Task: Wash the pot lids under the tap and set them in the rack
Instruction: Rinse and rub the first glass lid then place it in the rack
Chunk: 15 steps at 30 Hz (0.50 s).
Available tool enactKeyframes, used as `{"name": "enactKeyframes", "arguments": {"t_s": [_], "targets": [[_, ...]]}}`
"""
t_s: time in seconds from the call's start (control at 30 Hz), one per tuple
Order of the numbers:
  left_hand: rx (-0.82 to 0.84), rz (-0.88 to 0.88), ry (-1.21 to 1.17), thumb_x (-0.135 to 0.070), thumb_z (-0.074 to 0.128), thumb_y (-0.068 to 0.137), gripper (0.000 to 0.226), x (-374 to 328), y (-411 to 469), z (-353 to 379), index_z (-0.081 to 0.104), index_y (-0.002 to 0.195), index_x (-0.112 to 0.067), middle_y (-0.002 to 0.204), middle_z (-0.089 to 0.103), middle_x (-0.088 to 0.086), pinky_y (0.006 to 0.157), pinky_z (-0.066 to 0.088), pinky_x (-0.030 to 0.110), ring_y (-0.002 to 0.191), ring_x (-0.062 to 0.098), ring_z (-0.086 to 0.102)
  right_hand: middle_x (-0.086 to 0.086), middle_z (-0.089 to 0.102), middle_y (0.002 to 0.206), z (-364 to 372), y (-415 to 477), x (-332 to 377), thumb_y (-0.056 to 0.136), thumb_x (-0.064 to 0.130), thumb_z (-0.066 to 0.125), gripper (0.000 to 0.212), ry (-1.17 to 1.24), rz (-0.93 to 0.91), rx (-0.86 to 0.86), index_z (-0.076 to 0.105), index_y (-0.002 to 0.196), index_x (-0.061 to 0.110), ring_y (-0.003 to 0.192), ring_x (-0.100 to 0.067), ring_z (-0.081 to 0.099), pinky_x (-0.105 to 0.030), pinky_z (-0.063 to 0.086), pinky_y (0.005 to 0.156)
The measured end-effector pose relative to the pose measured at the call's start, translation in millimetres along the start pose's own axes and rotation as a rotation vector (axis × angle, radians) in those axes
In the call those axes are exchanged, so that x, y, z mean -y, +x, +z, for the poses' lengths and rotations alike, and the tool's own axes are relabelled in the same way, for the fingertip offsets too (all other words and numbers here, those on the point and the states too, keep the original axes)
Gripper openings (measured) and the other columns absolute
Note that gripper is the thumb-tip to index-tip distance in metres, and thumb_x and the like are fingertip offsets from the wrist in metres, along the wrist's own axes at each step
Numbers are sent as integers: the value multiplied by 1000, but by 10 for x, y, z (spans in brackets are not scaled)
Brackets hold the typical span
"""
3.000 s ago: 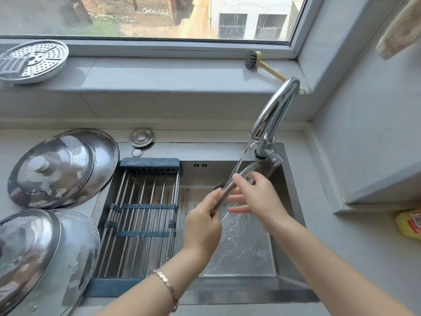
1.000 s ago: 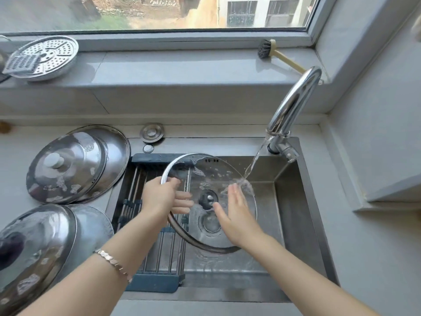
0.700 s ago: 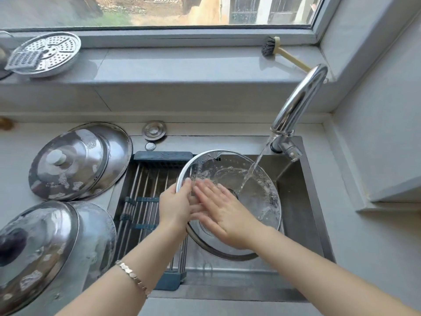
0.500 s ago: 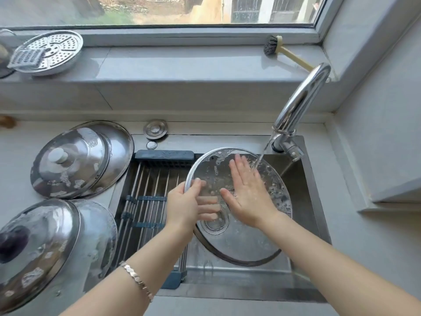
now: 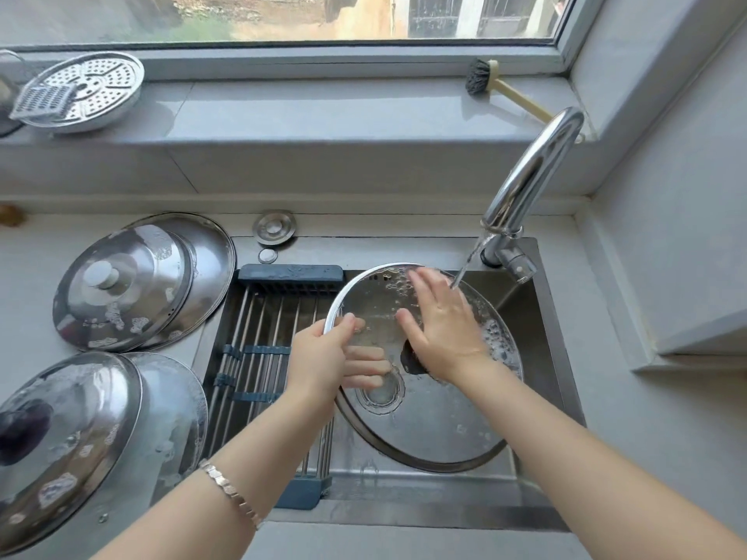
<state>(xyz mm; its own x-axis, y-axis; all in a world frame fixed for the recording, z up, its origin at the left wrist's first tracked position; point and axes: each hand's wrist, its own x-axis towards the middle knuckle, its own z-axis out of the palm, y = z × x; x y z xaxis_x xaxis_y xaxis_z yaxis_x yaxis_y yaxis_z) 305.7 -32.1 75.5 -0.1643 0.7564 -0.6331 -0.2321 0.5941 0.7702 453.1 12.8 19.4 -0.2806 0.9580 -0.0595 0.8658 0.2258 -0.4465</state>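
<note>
Both arms reach forward over the sink (image 5: 543, 341). The left hand (image 5: 321, 357) grips the rim of the glass lid (image 5: 436, 422); the right hand (image 5: 442, 329) lies flat on it, fingers straight, under the tap (image 5: 525, 183) water.

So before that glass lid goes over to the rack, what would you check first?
1. Hold on the lid: the left hand grips the glass lid by its rim. Ok.
2. Suds gone: bubbles cling along the lid's far and right edges. Not ok.
3. Water on: the tap is running onto the lid's far edge. Ok.
4. Other hand clear: the right hand lies flat on the lid, fingers straight. Not ok.
5. Room to set it down: the rack shows bare bars beside the lid. Ok.
6. Lid's far face rinsed: hidden from this view. Cannot tell.
</note>
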Motion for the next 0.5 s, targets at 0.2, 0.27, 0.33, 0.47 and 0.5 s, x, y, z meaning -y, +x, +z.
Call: {"name": "enactKeyframes", "arguments": {"t_s": [0.2, 0.27, 0.33, 0.47, 0.5], "targets": [[-7, -3, -23, -18, 48, 97, 19, 22, -22, -6, 59, 92, -2, 60, 67, 18, 36, 52, 28, 44, 26, 65, 0, 12, 154, 46, 3, 256, 79, 57, 2, 81, -2, -221, 128, 15, 148, 17, 143, -17, 3, -38, 4, 119], [1, -3, -1, -20, 46, 98, 22, 4, -19, -33, 59, 92, -3, 69, 67, 25, 38, 53, 29, 48, 28, 67, 2, 10, 154, 24, 56, 129, 80, 58, 3, 78, -39, -144, 92, 13, 149, 21, 143, -14, 2, -38, 3, 119], [-8, 16, 31, -19, 46, 97, 21, -13, -19, -25, 59, 92, -4, 71, 67, 26, 38, 53, 29, 48, 28, 67, 0, 12, 153, 43, 50, 129, 85, 54, 11, 72, 11, -49, 36, 15, 148, 19, 143, -17, 3, -39, 4, 119], [-45, 68, 50, -15, 48, 96, 18, -27, -31, 27, 61, 90, -4, 64, 67, 20, 34, 49, 26, 43, 25, 65, -4, 12, 157, 96, -9, 232, 88, 50, 14, 70, 32, -244, 42, 15, 148, 15, 145, -18, 3, -31, -3, 115], [-57, 79, 60, -16, 48, 97, 18, -29, -26, 19, 61, 90, -4, 66, 67, 22, 35, 50, 26, 44, 25, 65, -3, 9, 157, 76, 11, 154, 90, 51, 16, 69, 19, -181, 36, 11, 149, 16, 145, -17, 1, -30, -4, 115]]}}
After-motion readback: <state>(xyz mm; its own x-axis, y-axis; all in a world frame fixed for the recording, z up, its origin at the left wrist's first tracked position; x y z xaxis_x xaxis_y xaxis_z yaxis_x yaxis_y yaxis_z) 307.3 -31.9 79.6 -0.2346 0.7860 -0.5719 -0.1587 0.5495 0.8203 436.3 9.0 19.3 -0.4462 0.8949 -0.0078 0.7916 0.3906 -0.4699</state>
